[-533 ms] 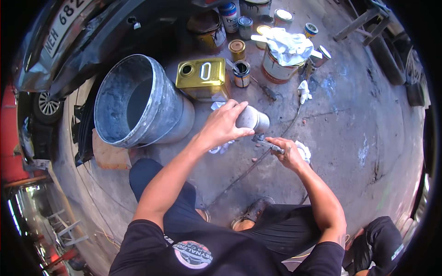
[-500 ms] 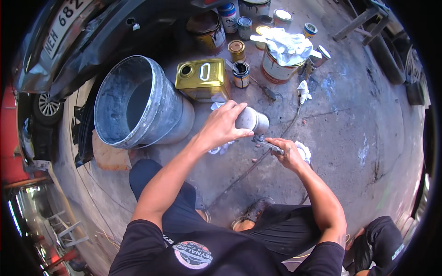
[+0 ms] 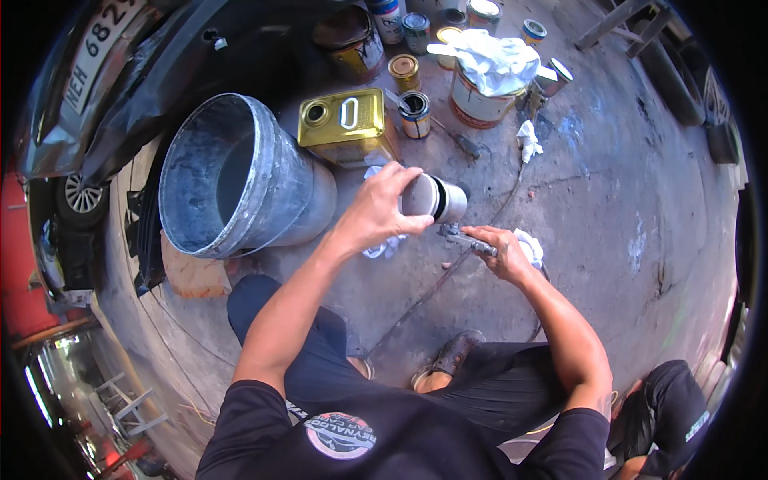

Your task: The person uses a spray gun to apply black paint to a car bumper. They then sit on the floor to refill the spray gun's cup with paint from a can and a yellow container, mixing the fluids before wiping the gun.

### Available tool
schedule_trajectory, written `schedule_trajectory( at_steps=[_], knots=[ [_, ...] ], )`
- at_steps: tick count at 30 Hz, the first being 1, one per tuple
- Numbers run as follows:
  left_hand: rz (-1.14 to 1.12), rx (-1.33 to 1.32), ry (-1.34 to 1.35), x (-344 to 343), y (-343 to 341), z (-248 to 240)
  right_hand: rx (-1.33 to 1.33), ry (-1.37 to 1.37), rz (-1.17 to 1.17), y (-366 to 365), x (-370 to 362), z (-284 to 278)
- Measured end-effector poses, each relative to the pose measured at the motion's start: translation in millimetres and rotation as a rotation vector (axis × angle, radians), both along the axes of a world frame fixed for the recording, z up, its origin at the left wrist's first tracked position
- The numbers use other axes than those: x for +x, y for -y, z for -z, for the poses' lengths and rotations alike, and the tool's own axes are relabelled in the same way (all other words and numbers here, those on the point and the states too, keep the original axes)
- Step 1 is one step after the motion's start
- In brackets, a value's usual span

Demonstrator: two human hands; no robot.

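Note:
My left hand (image 3: 374, 210) grips a round grey lid (image 3: 419, 197) between thumb and fingers. A dark gap separates the lid from the rim of the metal paint cup (image 3: 454, 202), which tilts toward my left. Below the cup is the metal spray gun (image 3: 474, 242) that carries it. My right hand (image 3: 502, 253) is closed around the gun's body, with some fingers hidden behind it. Beyond my left hand stands a gold rectangular tin (image 3: 352, 128), and a large grey-stained bucket (image 3: 280, 172) leans to the left of it.
A dark-smeared paint can (image 3: 415, 120) with a stick in it stands ahead. White crumpled cloth (image 3: 500, 64) tops a bigger can (image 3: 480, 102). A hose (image 3: 510, 200) crosses the concrete floor. A car (image 3: 120, 88) is at far left, and another person (image 3: 668, 412) crouches at lower right.
The lid has come away from the cup toward the left, and a dark gap now shows between them. My right hand keeps its hold on the spray gun.

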State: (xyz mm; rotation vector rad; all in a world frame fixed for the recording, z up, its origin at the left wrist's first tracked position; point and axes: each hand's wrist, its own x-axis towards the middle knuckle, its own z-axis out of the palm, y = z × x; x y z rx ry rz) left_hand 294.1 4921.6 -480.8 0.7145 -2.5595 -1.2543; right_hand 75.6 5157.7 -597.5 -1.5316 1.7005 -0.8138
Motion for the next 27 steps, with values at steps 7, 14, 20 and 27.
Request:
schedule_trajectory(
  at_steps=[7, 14, 20, 27],
  knots=[
    [-0.053, 0.543, -0.089, 8, 19, -23, -0.043, 0.072, 0.015, 1, -2, -4],
    [-0.078, 0.823, -0.258, 16, 30, -21, -0.055, 0.078, -0.011, 3, 0, -7],
    [-0.091, 1.167, -0.405, 31, 45, -2, -0.019, 0.112, -0.014, 7, 2, -13],
    [-0.110, 1.110, -0.471, 29, 43, -5, 0.010, 0.119, -0.029, 9, 1, -15]
  ],
)
